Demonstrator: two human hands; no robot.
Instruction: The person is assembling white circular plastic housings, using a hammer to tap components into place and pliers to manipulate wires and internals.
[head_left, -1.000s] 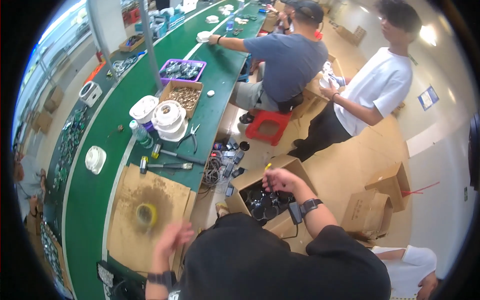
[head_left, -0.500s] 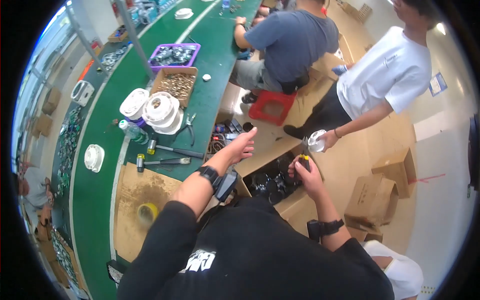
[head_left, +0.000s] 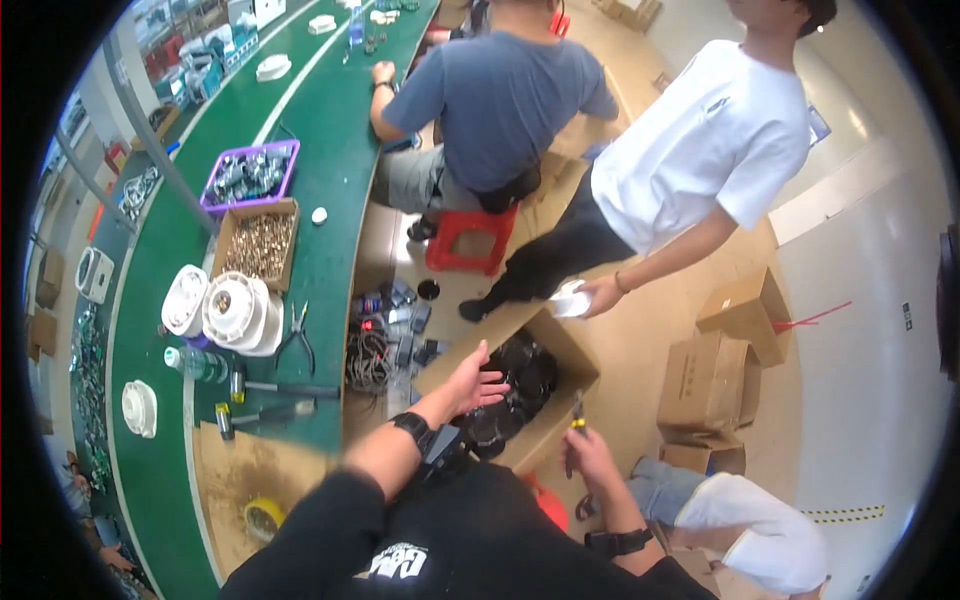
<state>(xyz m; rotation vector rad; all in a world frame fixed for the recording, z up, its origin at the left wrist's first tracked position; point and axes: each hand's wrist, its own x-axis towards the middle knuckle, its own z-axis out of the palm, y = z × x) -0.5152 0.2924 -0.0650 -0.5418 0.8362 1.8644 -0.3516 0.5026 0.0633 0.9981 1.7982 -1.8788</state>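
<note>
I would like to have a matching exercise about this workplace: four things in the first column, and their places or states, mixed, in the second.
Column one:
1. right hand
2. left hand
3. yellow roll
4. purple basket

Column two:
A. lies on the brown cardboard sheet
B. is open and holds nothing
C. stands on the green table, filled with metallic parts
D. grips a yellow-and-black tool

Right pairs: 1-D, 2-B, 3-A, 4-C
</note>
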